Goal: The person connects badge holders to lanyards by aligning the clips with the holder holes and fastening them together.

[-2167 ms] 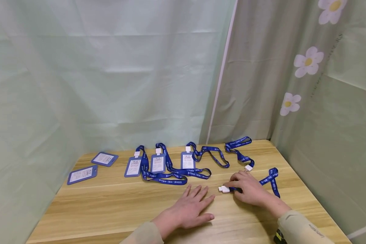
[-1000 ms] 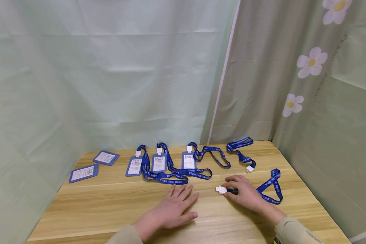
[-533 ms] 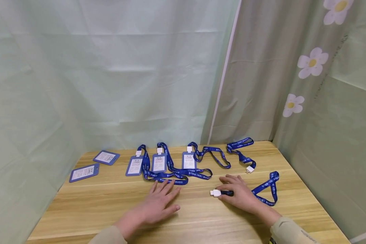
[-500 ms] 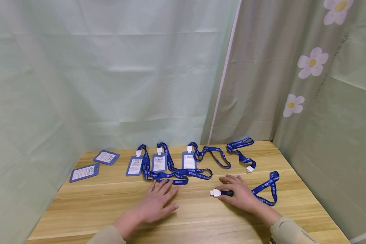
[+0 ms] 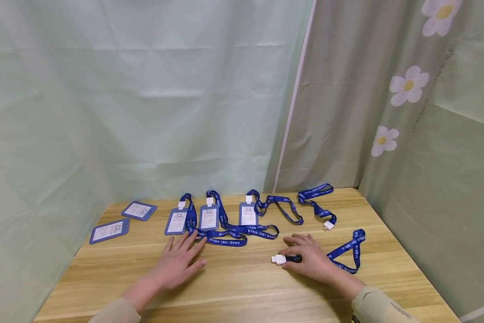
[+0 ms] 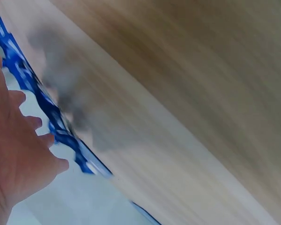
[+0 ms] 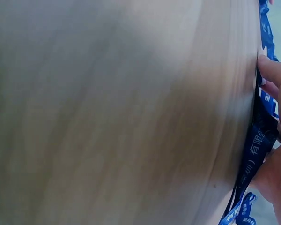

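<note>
My right hand (image 5: 308,260) pinches a blue lanyard (image 5: 354,246) by its end, close to the white clip (image 5: 280,259) that points left. The strap trails beyond my wrist in a folded loop on the right of the table; in the right wrist view, the printed strap (image 7: 257,145) runs beneath the hand. My left hand (image 5: 177,264) has its fingers spread, holding nothing. Its fingertips overlap the strap and lie just below a blue badge holder (image 5: 176,221) in the head view.
Two loose badge holders lie at the left, a nearer one (image 5: 109,231) and a farther one (image 5: 139,210). Two more holders, a middle one (image 5: 208,218) and a right one (image 5: 248,214), have lanyards attached. Another lanyard (image 5: 324,211) without a holder lies back right. Curtains (image 5: 209,112) enclose the wooden table (image 5: 233,291).
My left hand has moved left across the table, fingers spread throughout. My right hand has drawn the lanyard and its clip leftward and slightly nearer, dragging the loop along.
</note>
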Action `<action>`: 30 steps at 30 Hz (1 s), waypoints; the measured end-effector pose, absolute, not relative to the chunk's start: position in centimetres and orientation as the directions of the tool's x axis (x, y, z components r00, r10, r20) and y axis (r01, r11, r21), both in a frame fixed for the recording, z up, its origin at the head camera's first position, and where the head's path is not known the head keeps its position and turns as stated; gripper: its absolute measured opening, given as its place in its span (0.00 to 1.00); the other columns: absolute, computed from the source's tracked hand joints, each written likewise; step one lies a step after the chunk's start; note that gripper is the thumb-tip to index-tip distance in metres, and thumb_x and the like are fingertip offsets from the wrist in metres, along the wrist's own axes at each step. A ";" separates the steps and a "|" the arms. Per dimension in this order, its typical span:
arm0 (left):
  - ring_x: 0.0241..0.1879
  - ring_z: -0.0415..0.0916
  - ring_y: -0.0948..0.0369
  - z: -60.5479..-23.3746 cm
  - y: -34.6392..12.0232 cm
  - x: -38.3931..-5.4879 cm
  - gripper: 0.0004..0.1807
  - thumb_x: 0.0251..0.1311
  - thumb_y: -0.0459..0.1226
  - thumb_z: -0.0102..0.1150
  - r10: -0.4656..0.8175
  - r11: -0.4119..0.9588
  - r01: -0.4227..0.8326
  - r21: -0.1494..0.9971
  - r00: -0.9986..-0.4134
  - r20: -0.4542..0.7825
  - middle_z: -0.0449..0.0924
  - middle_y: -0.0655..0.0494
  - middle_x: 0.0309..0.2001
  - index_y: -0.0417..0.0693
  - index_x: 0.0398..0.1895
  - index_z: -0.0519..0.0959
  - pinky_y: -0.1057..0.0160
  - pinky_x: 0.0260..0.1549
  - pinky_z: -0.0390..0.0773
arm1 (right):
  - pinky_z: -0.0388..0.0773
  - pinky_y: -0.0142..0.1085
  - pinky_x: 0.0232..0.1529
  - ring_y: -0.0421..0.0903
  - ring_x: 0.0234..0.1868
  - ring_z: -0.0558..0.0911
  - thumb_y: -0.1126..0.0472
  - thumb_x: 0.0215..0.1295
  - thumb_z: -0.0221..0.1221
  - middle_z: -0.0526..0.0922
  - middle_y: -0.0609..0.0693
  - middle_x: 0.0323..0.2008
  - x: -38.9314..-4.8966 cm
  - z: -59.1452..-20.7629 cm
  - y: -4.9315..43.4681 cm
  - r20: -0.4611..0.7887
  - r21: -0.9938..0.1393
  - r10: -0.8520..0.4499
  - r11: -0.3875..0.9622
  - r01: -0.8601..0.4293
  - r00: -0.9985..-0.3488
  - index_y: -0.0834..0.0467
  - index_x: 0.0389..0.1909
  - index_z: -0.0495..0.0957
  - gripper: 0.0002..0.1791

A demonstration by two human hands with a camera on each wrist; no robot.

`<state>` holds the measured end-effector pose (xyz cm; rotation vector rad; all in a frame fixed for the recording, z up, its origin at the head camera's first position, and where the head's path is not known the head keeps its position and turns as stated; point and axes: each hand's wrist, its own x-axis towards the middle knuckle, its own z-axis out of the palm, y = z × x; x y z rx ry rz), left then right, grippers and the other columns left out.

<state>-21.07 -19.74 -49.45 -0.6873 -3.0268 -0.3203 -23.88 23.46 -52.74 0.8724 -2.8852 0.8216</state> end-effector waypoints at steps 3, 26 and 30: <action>0.76 0.50 0.35 -49.5 -21.6 -21.2 0.38 0.74 0.62 0.45 0.387 0.903 0.397 0.164 -0.918 0.088 0.56 0.39 0.78 0.51 0.78 0.65 0.26 0.69 0.43 | 0.44 0.70 0.72 0.61 0.74 0.64 0.41 0.63 0.69 0.75 0.50 0.69 -23.8 -52.6 23.1 0.156 -0.485 -0.519 0.701 -0.523 -0.840 0.40 0.53 0.87 0.19; 0.69 0.39 0.18 -49.8 -36.3 -23.4 0.49 0.74 0.67 0.33 0.024 0.985 0.015 0.171 -0.999 -0.047 0.45 0.17 0.72 0.33 0.77 0.57 0.17 0.60 0.30 | 0.43 0.69 0.73 0.61 0.75 0.63 0.41 0.65 0.67 0.74 0.51 0.70 -23.8 -52.5 23.1 0.114 -0.511 -0.527 0.696 -0.505 -0.842 0.42 0.55 0.87 0.20; 0.67 0.37 0.16 -49.8 -37.7 -23.7 0.49 0.75 0.66 0.31 -0.010 0.983 -0.021 0.183 -0.998 -0.064 0.43 0.15 0.71 0.31 0.76 0.55 0.16 0.59 0.31 | 0.43 0.69 0.73 0.61 0.75 0.63 0.41 0.65 0.67 0.73 0.50 0.70 -23.9 -52.4 23.0 0.113 -0.507 -0.530 0.697 -0.507 -0.841 0.42 0.56 0.87 0.21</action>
